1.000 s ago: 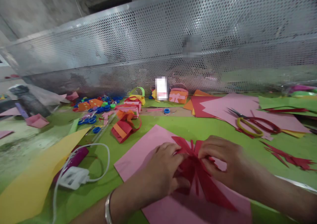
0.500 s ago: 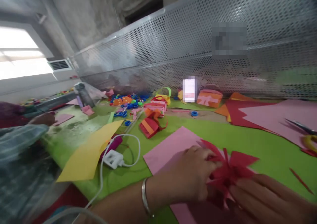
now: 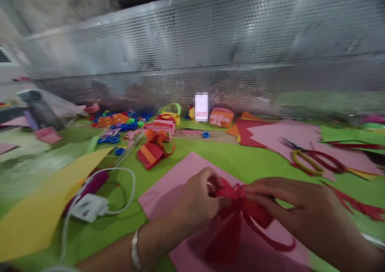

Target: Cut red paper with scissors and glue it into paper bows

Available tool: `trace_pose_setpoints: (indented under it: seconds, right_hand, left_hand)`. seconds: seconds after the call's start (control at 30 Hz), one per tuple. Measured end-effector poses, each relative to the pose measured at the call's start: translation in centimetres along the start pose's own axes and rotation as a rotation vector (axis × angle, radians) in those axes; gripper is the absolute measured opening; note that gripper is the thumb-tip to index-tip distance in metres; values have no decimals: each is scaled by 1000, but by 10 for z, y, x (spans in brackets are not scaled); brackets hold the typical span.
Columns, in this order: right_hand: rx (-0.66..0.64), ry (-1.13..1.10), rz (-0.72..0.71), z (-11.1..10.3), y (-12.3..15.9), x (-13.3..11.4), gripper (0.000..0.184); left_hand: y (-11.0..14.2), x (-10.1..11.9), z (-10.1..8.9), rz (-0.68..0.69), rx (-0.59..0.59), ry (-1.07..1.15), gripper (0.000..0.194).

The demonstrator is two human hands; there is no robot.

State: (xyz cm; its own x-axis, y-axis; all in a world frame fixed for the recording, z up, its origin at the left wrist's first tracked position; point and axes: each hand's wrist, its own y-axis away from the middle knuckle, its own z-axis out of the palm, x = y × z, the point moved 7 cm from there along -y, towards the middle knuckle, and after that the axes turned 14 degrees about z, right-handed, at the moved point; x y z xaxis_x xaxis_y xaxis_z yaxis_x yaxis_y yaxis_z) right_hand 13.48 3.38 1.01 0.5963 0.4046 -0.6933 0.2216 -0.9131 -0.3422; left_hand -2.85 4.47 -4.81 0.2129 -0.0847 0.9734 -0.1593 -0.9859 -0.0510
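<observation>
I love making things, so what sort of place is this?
It's probably a craft table, perhaps in a workshop or classroom. You can see scissors, a big pink sheet and a little red-and-orange bag that looks handmade.

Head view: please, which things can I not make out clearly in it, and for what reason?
All in the head view:
1. Red paper: the pinched parts are hidden by the left grip and the right grip.
2. Pink sheet: its near part is cut off by the bottom edge.
3. Purple object: partly covered by the white plug.
4. Bright upright shape: pixelated, unreadable.
</observation>
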Motion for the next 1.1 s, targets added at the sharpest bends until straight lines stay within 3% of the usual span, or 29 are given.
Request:
trace_pose_setpoints:
  seconds: [0.07, 0.17, 0.23, 0.33, 0.47, 0.53, 0.63, 0.7, 0.9, 1.0, 1.1]
  right_hand:
    - [11, -75, 169, -6, -11, -2, 13]
    - [-22, -251, 358, -1, -12, 7, 14]
    - [-80, -382, 438, 7, -8, 13, 19]
    - [-149, -512, 486, 15, -3, 16, 19]
    - [-225, -565, 413, 17, 0, 7, 13]
    - [-267, -551, 355, 17, 1, 2, 11]
    - [-239, -546, 369, 15, 0, 6, 14]
    - [-197, -517, 425, 14, -1, 14, 21]
    - [-136, -449, 471, 17, -5, 18, 37]
    - [-124, -503, 478, 18, -6, 17, 32]
    - [-133, -504, 449, 20, -6, 17, 22]
  left_hand:
    - [3, -4, 1, -132, 50, 185, 29]
    - [10, -3, 14, -257, -7, 537, 24]
    - [14, -1, 23, -313, -37, 734, 24]
    - [18, -4, 26, -386, 8, 834, 27]
    - [28, -8, 35, -532, -60, 802, 24]
    - [29, -5, 38, -534, -98, 807, 19]
    - [27, 3, 40, -433, -150, 812, 22]
    - [25, 5, 36, -371, -111, 739, 25]
    - [18, 7, 19, -215, -54, 291, 8]
    - [15, 10, 14, -118, -41, 149, 5]
    - [16, 7, 14, -152, -35, 155, 7]
